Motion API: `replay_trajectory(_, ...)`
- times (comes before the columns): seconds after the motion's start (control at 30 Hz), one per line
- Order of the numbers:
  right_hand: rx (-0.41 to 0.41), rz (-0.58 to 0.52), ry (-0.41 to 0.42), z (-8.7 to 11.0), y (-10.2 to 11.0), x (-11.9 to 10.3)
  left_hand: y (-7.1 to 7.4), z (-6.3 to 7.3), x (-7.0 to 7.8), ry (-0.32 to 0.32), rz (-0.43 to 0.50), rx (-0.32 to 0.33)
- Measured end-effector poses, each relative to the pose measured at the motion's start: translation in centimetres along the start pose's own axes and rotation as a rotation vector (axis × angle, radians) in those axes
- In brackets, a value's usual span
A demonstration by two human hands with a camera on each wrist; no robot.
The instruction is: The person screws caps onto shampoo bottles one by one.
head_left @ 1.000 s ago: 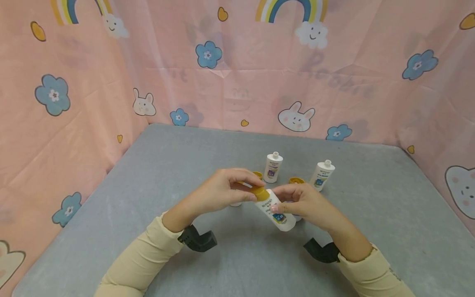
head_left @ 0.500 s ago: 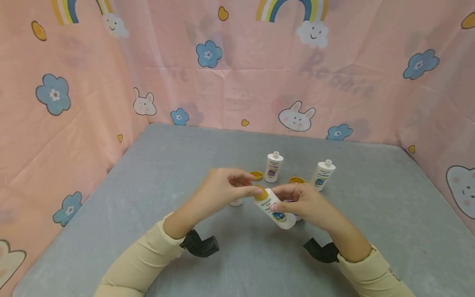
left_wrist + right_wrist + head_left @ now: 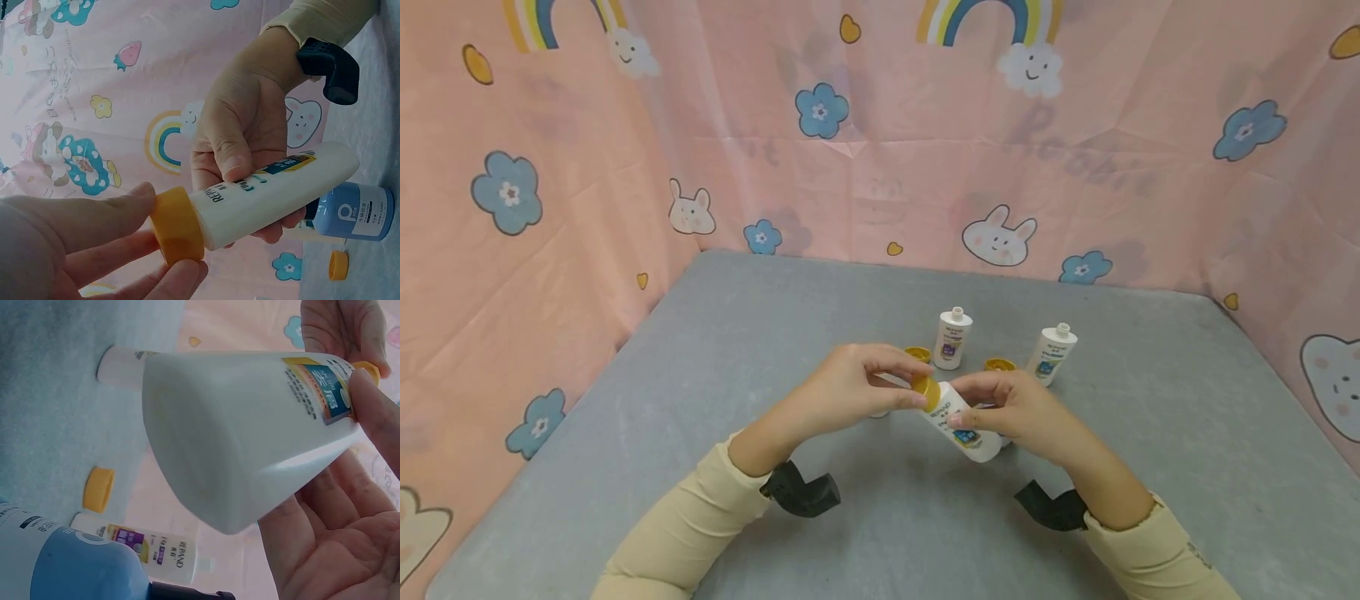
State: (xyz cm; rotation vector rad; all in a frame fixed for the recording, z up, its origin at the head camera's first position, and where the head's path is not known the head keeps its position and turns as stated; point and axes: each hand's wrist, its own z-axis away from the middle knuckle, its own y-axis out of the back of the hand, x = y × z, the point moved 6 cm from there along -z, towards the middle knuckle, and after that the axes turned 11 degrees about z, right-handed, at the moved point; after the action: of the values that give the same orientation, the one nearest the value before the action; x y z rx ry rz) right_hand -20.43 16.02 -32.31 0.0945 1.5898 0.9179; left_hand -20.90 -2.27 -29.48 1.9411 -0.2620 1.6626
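Observation:
A white shampoo-type bottle (image 3: pixel 976 442) with a printed label is held in the air, tilted, its yellow cap (image 3: pixel 928 392) pointing up and left. My left hand (image 3: pixel 853 390) pinches that cap between thumb and fingers; the left wrist view shows the cap (image 3: pixel 178 226) seated against the bottle's shoulder. My right hand (image 3: pixel 1022 410) grips the body of the bottle, thumb over the label and fingers behind. In the right wrist view the bottle's rounded base (image 3: pixel 194 444) faces the camera, and most of the cap is hidden.
Behind the hands stand two uncapped white bottles (image 3: pixel 951 342) (image 3: pixel 1053 354). Yellow caps (image 3: pixel 917 354) (image 3: pixel 1000 365) lie near them on the grey table (image 3: pixel 760 333). A blue bottle (image 3: pixel 354 211) with a dark top stands close by. Pink printed cloth (image 3: pixel 880 167) surrounds the table.
My left hand turns about the cap, its thumb and fingers shifting round it and back. My right hand keeps its grip, with the bottle nearly in place.

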Motion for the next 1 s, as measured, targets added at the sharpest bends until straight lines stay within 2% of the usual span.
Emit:
replay_trajectory(0.13, -0.003, 0.003, 0.004, 0.02, -0.02, -0.06, -0.05, 0.07, 0.18, -0.012, 0.035, -0.054)
replay_trajectory(0.23, -0.002, -0.004, 0.018, 0.04, -0.02, -0.14, 0.04, 0.03, 0.22, -0.003, 0.060, -0.061)
replay_trajectory(0.4, 0.003, -0.017, 0.018, 0.02, -0.04, -0.18, 0.41, -0.11, -0.10, 0.041, 0.076, 0.008)
replay_trajectory(0.53, 0.002, -0.013, 0.018, 0.00, -0.13, -0.20, 0.33, -0.18, -0.37, 0.062, 0.035, 0.044)
replay_trajectory(0.67, 0.001, 0.001, 0.028, 0.01, -0.19, -0.21, 0.06, -0.26, -0.41, 0.048, 0.011, 0.029)
replay_trajectory(1.0, -0.007, -0.003, 0.045, 0.04, -0.19, -0.22, -0.28, -0.14, 0.03, -0.034, 0.021, -0.038)
